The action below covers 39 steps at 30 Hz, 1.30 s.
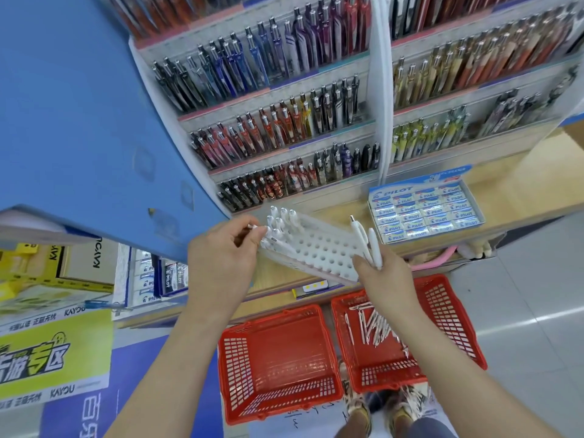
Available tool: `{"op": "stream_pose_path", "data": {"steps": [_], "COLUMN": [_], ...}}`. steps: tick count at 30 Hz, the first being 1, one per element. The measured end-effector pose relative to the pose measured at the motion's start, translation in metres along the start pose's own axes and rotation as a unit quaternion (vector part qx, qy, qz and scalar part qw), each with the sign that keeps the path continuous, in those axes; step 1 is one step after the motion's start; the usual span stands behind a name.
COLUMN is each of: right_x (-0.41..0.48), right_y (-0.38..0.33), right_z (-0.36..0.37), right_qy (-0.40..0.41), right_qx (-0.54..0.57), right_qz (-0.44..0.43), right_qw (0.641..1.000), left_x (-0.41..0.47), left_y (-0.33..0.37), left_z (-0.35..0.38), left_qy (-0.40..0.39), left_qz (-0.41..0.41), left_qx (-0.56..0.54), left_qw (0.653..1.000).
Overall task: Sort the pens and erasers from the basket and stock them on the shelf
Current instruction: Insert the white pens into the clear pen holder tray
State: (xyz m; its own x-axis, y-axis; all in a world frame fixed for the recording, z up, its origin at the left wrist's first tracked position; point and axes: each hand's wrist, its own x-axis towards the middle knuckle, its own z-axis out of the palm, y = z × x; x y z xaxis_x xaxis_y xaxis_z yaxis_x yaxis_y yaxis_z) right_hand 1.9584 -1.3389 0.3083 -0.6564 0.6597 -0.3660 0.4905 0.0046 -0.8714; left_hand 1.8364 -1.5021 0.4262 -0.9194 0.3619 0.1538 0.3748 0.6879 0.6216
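While my left hand [221,248] pinches one white pen [251,227] at the near-left corner of the holed rack [319,251], the free holes run off to the right, toward my right hand [382,273], which grips a small bunch of white pens [368,240], tips up (three, I think). The rack's long side lies slantwise on the wooden shelf ledge [331,213], so the pen must go in upright; my left hand is nearer. Boxed erasers [426,213] sit to the right. Below, on the floor [521,279], one red basket [455,314] holds more pens, its neighbour [268,320] none.
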Motion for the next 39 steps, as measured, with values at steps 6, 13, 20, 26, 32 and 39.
{"op": "stream_pose_path", "data": {"steps": [6, 13, 20, 26, 32, 39], "right_x": [-0.013, -0.014, -0.015, -0.015, -0.012, -0.013], "right_y": [0.008, 0.007, 0.005, 0.008, 0.009, 0.007], "right_z": [0.007, 0.005, 0.005, 0.006, 0.007, 0.007], "right_qy": [0.016, 0.011, 0.007, 0.009, 0.018, 0.019], "right_qx": [0.043, 0.047, 0.059, 0.062, 0.052, 0.056], "right_qz": [0.005, 0.003, 0.008, 0.001, -0.002, 0.001], "right_qw": [0.999, 0.999, 0.998, 0.998, 0.998, 0.998], "left_x": [0.0, 0.002, 0.012, 0.012, 0.004, 0.006], "left_y": [-0.013, -0.017, -0.014, -0.017, -0.02, -0.02], "left_z": [0.011, 0.022, 0.026, 0.028, 0.04, 0.035], "left_qy": [-0.023, -0.039, -0.058, -0.051, -0.05, -0.057], "left_qz": [0.087, 0.086, 0.085, 0.066, 0.027, 0.038], "left_qx": [0.115, 0.124, 0.17, 0.159, 0.138, 0.16], "left_qw": [0.989, 0.988, 0.98, 0.984, 0.989, 0.985]}}
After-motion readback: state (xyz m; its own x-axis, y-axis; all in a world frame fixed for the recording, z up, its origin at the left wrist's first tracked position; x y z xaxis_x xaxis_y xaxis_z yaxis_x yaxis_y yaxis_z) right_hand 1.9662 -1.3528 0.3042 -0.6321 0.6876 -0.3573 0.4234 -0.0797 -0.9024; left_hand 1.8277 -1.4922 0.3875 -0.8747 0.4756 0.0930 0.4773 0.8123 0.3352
